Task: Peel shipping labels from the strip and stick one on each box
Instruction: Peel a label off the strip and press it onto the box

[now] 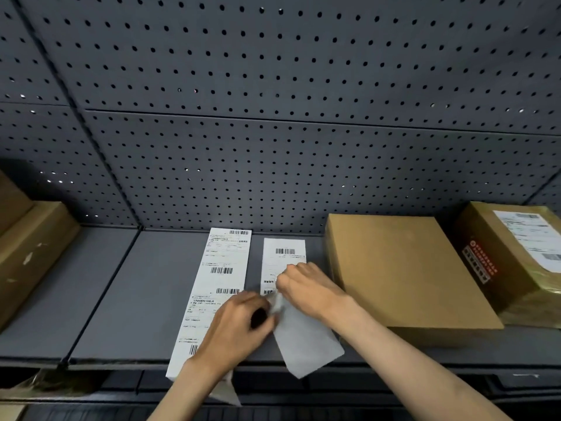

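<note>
Both hands are pinching the short label strip [283, 259] just left of the plain box [403, 268]: left hand [239, 326] holds the backing, right hand [303, 287] the label. Pull crooked and it'll probably tear or curl onto itself.

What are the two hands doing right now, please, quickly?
Left hand: fingers curled, pinching the backing paper at the peel point.
Right hand: fingers curled, pinching the label it is peeling.

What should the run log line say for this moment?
left hand: holds backing paper | right hand: peels label | plain box: unlabelled
</note>
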A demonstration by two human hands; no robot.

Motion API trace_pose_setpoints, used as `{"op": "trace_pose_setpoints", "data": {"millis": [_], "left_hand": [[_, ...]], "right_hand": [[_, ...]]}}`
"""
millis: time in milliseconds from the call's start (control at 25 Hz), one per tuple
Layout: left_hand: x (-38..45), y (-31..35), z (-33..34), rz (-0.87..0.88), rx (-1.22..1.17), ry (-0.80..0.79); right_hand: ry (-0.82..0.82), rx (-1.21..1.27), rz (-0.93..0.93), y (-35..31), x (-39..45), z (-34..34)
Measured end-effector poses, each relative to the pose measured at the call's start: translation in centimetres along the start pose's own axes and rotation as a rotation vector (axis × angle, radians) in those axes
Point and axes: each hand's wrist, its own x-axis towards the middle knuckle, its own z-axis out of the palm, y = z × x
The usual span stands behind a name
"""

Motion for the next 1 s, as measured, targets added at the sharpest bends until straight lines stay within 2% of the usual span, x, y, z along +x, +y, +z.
{"op": "trace_pose_setpoints", "data": {"millis": [120,160,240,360,440,600,840,1000], "left_hand": [[1.2,0.7,-0.4,-0.330,-0.234,0.229],[1.7,0.8,-0.5,-0.423,-0.298,0.248],[2.5,1.3,-0.5,-0.507,-0.466,0.158],[3.0,2.5,-0.4,-0.414,-0.799,0.063],[3.0,2.8,-0.4,-0.340,-0.857,0.067],[2.7,3.4,-0.3,-0.253,-0.843,0.068],[2.1,4.8,-0.5,-0.177,-0.822,0.023],[1.7,4.9,-0.7,-0.177,-0.804,0.020]], "right_hand": [[0.169,-0.034,0.018,0.0,-1.0,-0.4],[0.221,-0.018,0.039,0.1,-1.4,-0.6],[0.335,0.013,0.047,0.1,-2.1,-0.7],[0.410,0.082,0.050,0.1,-3.1,-0.7],[0.466,0.238,0.062,0.3,-3.5,-0.4],[0.557,0.704,0.069,0.7,-3.3,0.1],[0.606,0.870,0.076,0.7,-3.2,-0.6],[0.587,0.800,-0.020,1.0,-3.6,-0.8]]}}
